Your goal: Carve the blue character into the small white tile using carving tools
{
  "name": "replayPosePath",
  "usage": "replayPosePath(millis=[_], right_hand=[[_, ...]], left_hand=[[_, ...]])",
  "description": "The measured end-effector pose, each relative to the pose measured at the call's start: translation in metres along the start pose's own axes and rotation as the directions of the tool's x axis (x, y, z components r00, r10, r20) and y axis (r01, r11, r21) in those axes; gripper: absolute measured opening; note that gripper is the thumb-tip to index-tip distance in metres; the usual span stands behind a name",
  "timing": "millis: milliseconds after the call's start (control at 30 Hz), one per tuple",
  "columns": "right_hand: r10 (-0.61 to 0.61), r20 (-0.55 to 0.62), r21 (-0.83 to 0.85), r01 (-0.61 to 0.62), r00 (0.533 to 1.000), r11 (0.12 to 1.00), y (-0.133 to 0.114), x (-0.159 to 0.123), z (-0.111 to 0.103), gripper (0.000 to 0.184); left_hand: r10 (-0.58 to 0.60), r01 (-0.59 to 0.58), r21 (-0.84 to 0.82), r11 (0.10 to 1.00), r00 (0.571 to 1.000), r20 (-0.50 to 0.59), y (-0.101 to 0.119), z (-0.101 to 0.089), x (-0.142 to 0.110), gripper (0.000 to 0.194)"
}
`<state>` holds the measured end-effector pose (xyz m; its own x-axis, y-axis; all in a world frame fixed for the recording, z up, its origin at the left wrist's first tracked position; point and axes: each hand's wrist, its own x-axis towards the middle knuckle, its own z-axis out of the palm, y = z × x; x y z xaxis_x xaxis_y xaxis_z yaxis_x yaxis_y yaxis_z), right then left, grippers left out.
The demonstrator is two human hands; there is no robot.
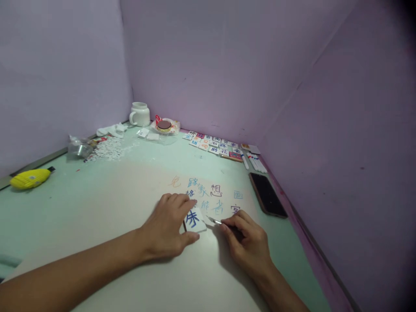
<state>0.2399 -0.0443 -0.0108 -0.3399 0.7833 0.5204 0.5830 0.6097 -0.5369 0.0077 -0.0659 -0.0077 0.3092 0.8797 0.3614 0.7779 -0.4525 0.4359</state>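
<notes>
Between the thumb and fingers of my left hand (172,225) is a small white tile (195,220) with a blue Chinese character, held by its edges on the tabletop. A dark strip shows along the tile's left edge. My right hand (248,242) is closed around a craft knife (216,221). Its thin blade points left, close to the tile's right edge; whether it touches cannot be made out. Just beyond both hands, coloured characters (216,190) are written on the white surface, some partly covered by my fingers.
Lettered tiles (214,144) lie in rows at the back, a brush (230,157) before them. Markers (256,162) and a phone (268,195) are at right. White scraps (108,148), a plastic bag (79,147), a yellow object (30,179) and a white mug (140,115) stand left and back.
</notes>
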Motion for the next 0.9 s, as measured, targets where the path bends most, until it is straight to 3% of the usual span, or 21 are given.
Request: replayPosePath(millis=[267, 400, 600, 900], right_hand=[[0.120, 0.128, -0.121, -0.105, 0.984, 0.987, -0.001, 0.021, 0.008, 0.015], [0.157, 0.124, -0.154, -0.138, 0.980, 0.978, -0.004, 0.025, 0.015, 0.015], [0.167, 0.129, -0.188, -0.141, 0.977, 0.972, -0.004, 0.023, 0.021, 0.013], [0.114, 0.130, -0.200, -0.087, 0.985, 0.976, -0.002, 0.021, 0.020, 0.016]], left_hand=[[-0.010, 0.017, -0.075, 0.997, 0.995, 0.102, -0.001, -0.007, 0.001, 0.059], [-0.040, 0.046, -0.042, 0.998, 0.990, 0.134, 0.001, -0.011, 0.002, 0.062], [-0.141, 0.144, -0.013, 0.990, 0.981, 0.135, 0.005, -0.009, 0.004, 0.051], [-0.148, 0.159, -0.064, 0.985, 0.976, 0.159, 0.005, -0.011, 0.006, 0.042]])
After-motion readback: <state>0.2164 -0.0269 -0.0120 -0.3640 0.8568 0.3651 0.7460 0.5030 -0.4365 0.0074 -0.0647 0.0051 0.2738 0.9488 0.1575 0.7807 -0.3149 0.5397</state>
